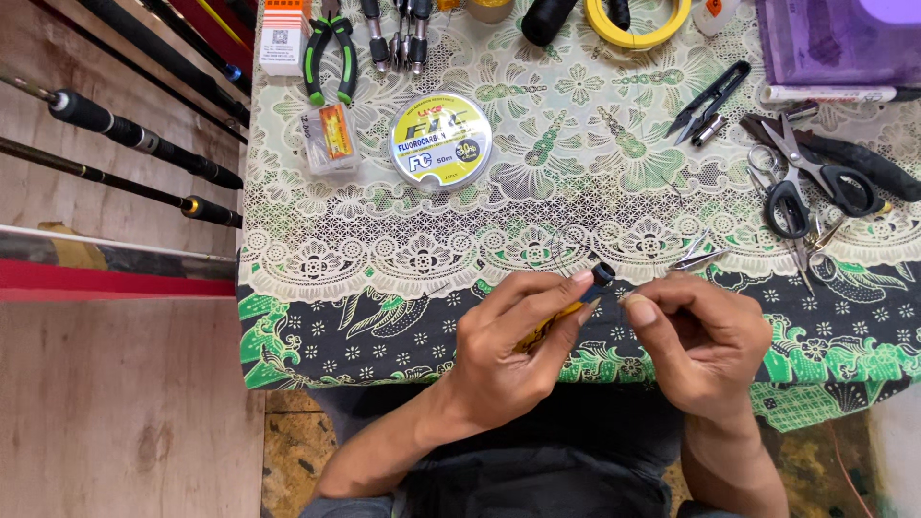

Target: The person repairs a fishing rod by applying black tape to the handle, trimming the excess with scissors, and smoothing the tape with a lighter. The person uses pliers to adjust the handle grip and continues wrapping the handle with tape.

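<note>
My left hand [513, 341] grips a slim yellow tool with a black tip [602, 275], thumb and fingers pinched near the tip. My right hand [696, 336] is closed beside it, thumb and forefinger pinching something very small, likely a thin line, next to the tool's tip. Both hands hover over the table's near edge, above a patterned green, black and white cloth [403, 259]. A thin loop of line [573, 240] curls on the cloth just beyond the tool. What the right fingers hold is too small to tell.
A round spool of line [440, 140] and a small clear packet [329, 137] lie further back. Green-handled pliers [329, 53], black snips [710, 99], scissors [811, 173], small forceps [697, 254], a yellow tape ring [638, 24] and a purple box [835, 38] are about. Fishing rods [125, 134] lean at left.
</note>
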